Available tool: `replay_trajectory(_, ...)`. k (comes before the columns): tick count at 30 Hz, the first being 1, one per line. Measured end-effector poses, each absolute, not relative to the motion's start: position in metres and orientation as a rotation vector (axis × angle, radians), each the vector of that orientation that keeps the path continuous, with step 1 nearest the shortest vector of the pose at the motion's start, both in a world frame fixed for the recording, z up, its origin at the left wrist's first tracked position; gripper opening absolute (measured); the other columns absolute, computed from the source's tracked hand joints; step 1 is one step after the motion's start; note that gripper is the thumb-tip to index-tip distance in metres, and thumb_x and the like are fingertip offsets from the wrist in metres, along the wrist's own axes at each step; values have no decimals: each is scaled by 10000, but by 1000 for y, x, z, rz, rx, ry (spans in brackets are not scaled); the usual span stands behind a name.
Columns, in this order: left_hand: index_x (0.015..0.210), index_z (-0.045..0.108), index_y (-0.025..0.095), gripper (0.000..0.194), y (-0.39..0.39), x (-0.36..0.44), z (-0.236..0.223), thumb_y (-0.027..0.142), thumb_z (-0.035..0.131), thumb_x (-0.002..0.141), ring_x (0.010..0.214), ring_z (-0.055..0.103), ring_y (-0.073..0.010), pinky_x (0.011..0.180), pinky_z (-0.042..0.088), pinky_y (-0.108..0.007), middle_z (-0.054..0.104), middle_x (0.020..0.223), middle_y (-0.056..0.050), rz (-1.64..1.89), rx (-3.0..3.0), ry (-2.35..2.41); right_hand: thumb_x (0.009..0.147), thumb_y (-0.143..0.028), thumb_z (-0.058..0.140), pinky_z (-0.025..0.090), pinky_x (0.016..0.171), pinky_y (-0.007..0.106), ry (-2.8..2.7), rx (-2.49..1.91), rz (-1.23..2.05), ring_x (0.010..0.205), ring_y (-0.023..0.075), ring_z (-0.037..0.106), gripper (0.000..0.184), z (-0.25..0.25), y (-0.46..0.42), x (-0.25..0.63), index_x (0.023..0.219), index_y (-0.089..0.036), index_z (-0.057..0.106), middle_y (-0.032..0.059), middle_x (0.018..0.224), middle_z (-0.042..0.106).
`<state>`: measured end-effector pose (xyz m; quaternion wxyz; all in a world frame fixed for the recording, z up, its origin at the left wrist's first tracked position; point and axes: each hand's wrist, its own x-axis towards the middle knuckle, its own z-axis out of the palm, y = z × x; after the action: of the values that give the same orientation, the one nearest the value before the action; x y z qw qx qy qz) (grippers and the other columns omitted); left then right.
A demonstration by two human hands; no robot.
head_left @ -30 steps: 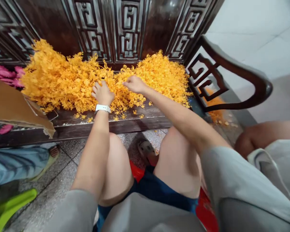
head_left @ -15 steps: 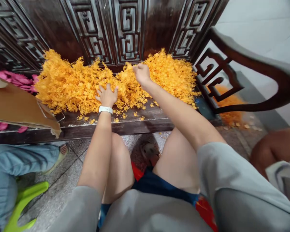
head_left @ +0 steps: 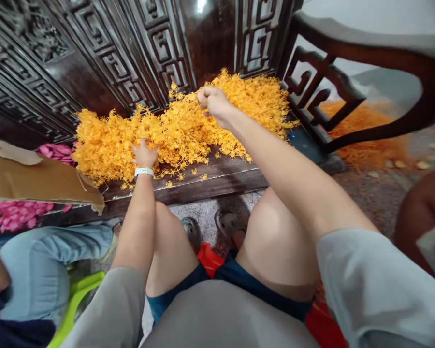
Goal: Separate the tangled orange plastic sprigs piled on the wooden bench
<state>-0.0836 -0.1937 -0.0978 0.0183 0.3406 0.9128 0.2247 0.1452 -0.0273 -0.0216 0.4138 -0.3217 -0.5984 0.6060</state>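
Note:
A long heap of yellow-orange plastic flower pieces [head_left: 177,130] lies along a dark wooden bench [head_left: 210,181]. My left hand [head_left: 144,155], with a pale watch band [head_left: 144,171] at the wrist, rests on the front of the heap, fingers spread and partly sunk among the pieces. Over the heap's back edge, my right hand [head_left: 216,104] is closed in a pinch, fingertips against the yellow pieces. Whatever sits between those fingertips is too small or hidden to make out. A few loose pieces [head_left: 203,177] lie along the bench's front edge.
To the left stands an open cardboard box [head_left: 43,179], with pink pieces [head_left: 21,212] around it. A carved backrest [head_left: 130,53] rises behind; a curved armrest [head_left: 380,53] bounds the right. A person's jeans-clad leg [head_left: 47,261] and a green plastic seat [head_left: 79,299] are at lower left.
The view has turned and shifted. My left hand has moved left over the heap, fingers still spread. My right hand stays pinched at the back of the heap.

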Motion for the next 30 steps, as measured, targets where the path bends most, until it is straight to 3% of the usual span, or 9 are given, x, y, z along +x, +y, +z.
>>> replay_trajectory(4,1481,574,230,594,-182,-61,-81,254,692,900,1635,222,-442,1276,188,-720,237,1756,-212,1035,1659,2794,1044,-216,570,478,645,248,-1566,-703,1835,707,145,604,275,-11,-51,164,800,-226,442,-8,751,599)
replay_trajectory(7,1475,552,248,541,-157,-47,-80,347,662,955,1561,402,-353,1278,312,-599,464,1636,-174,1359,1975,2304,1074,-169,489,447,612,234,-1645,-661,1896,656,138,599,263,-9,-67,160,819,-222,453,-4,718,612)
replay_trajectory(9,1544,457,248,658,-139,-40,-88,440,678,955,1437,556,-310,1215,432,-510,580,1519,-170,1421,1961,1990,1069,-113,470,421,597,221,-1710,-642,1873,611,123,547,296,-10,-79,153,791,-214,453,-16,655,567)
replay_trajectory(11,1597,363,222,750,-128,-36,-100,443,675,951,1332,640,-276,1146,499,-439,631,1450,-173,1389,1822,1927,1056,-86,490,385,572,217,-1769,-620,1855,575,115,486,328,-10,-88,145,753,-208,455,-26,608,516)
replay_trajectory(13,1576,383,191,709,-126,-37,-107,375,657,948,1286,666,-254,1121,511,-395,654,1425,-170,1327,1699,1999,1033,-82,540,346,547,226,-1781,-621,1832,552,115,442,340,-10,-93,141,723,-204,470,-30,588,484)
replay_trajectory(18,1346,628,223,491,-138,-48,-100,328,742,880,1378,569,-334,1243,377,-510,685,1373,-138,1182,1621,2257,1000,-96,585,337,574,251,-1485,-755,1756,537,113,388,332,-4,-68,145,716,-211,458,-42,594,435)
replay_trajectory(23,1377,622,257,499,-141,-48,-91,328,732,895,1445,484,-394,1276,284,-596,647,1419,-152,1135,1612,2330,1049,-265,588,325,592,274,-1267,-834,1836,527,105,327,304,2,-41,153,761,-217,505,-62,584,387)
replay_trajectory(27,1574,453,200,773,-149,-55,-99,108,613,824,1570,355,-342,1300,291,-535,448,1670,-148,1084,1695,2418,1100,-297,382,246,559,300,-1111,-807,1937,519,85,188,444,15,-32,162,685,-206,511,-76,523,184)
replay_trajectory(30,1660,327,165,1035,-161,-70,-109,38,612,673,1584,313,-391,1288,292,-611,232,1793,-127,874,1652,2542,1120,-227,195,190,560,322,-1088,-738,1877,523,40,149,554,26,-19,180,652,-166,484,-73,538,114)
